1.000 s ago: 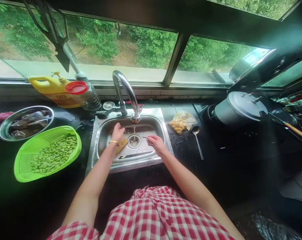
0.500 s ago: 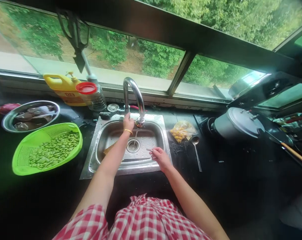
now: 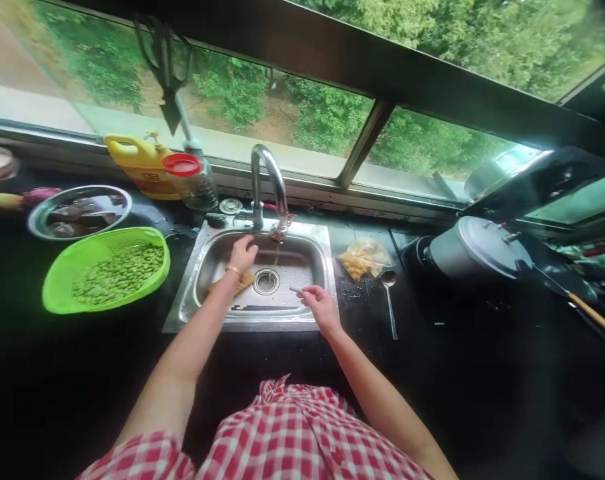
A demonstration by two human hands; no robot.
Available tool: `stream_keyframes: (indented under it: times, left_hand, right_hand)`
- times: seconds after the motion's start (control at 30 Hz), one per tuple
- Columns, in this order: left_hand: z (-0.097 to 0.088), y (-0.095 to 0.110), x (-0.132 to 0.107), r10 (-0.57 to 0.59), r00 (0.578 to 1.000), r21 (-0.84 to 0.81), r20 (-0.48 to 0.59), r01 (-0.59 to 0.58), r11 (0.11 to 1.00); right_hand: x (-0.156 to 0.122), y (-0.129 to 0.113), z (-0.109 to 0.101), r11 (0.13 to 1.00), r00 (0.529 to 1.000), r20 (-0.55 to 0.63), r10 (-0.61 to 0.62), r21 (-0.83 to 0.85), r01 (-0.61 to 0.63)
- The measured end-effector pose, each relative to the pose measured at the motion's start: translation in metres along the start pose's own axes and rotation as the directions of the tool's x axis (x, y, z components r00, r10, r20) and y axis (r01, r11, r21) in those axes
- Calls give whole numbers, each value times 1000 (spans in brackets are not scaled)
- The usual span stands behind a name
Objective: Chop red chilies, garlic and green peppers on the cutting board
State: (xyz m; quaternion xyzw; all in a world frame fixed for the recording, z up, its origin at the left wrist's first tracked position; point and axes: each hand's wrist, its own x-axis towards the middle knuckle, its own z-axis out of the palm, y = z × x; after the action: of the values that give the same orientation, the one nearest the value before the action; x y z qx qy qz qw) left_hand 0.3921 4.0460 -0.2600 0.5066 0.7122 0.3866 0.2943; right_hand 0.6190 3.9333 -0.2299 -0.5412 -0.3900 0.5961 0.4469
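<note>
My left hand [image 3: 244,253] hangs over the left part of the sink [image 3: 182,303], apart from the faucet [image 3: 258,193], its fingers loosely bent with nothing seen in them. A thin trickle of water drops from the spout toward the drain [image 3: 266,281]. Above the basin's right side, my right hand [image 3: 320,305] pinches a small, slender pale piece [image 3: 297,291]; what it is I cannot make out. Beneath my left wrist lies a brownish pad or cloth [image 3: 245,283], partly hidden. Dark thin sticks, like chopsticks [image 3: 265,307], rest along the basin's near side.
Left of the sink are a green basket [image 3: 57,287] of shelled green beans, a metal bowl [image 3: 39,223], a yellow jug [image 3: 132,157] and a red-lidded jar [image 3: 202,190]. On the right lie a bag of yellow pieces [image 3: 365,259], a spoon [image 3: 391,307] and a lidded pot [image 3: 449,250].
My left hand has come off the faucet's base and moved down and left over the basin. The water stream looks thinner. My right hand keeps its pinch, nearly in place.
</note>
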Motion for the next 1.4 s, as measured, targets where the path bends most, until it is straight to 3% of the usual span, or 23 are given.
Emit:
stream_keyframes:
  times: [0.07, 0.13, 0.2, 0.3, 0.37, 0.5, 0.6, 0.67, 0.7, 0.8, 0.9, 1.03, 1.17, 1.27, 1.4]
  left_hand:
    - [-3, 10, -57, 174, 971, -90, 164, -161, 983]
    - [-10, 19, -113, 317, 917, -69, 241, -310, 948]
    - [-20, 26, -161, 353, 907, 100, 232, -383, 918]
    - [-40, 24, -217, 297, 940, 354, 166, -338, 872]
    - [-58, 17, -248, 254, 962, 440, 101, -272, 856]
    - [-97, -1, -309, 223, 975, 519, 4, -192, 833]
    - [-122, -9, -352, 249, 968, 561, -40, -185, 807]
    - [-137, -16, -374, 282, 956, 593, -87, -178, 785]
    - [-145, -21, -383, 302, 946, 611, -116, -172, 773]
    - [-177, -46, -404, 369, 897, 672, -244, -118, 731]
    - [-223, -82, -423, 405, 853, 689, -328, -77, 720]
    - [-295, -130, -449, 389, 813, 595, -434, -66, 801]
    - [-357, -161, -464, 279, 771, 411, -572, -24, 911]
    - [-388, -173, -466, 178, 732, 264, -658, 3, 965]
    - [-411, -187, -460, 12, 659, 23, -752, 8, 1000]
  right_hand:
    - [-4, 3, 7, 1000, 997, 75, 24, 14, -25]
    - [-10, 8, 15, 998, 983, 174, 57, 29, -63]
    - [-20, 15, 24, 996, 955, 284, 80, 15, -88]
    - [-42, 27, 40, 994, 875, 473, 106, -75, -80]
    - [-59, 36, 50, 986, 774, 620, 127, -167, -27]
    - [-94, 46, 74, 920, 511, 856, 85, -264, 290]
    - [-121, 46, 96, 880, 302, 943, 138, -257, 399]
    - [-137, 46, 116, 874, 208, 959, 190, -262, 409]
    - [-146, 47, 128, 874, 184, 962, 201, -261, 409]
    - [-172, 56, 172, 890, 168, 955, 246, -291, 351]
    - [-205, 72, 229, 900, 154, 930, 334, -363, 240]
    - [-254, 87, 310, 936, 86, 941, 327, -335, 109]
    - [-292, 96, 379, 946, 16, 948, 316, -314, -85]
    - [-311, 103, 416, 923, 30, 938, 344, -332, -193]
    - [-328, 114, 454, 915, 73, 949, 307, -273, -296]
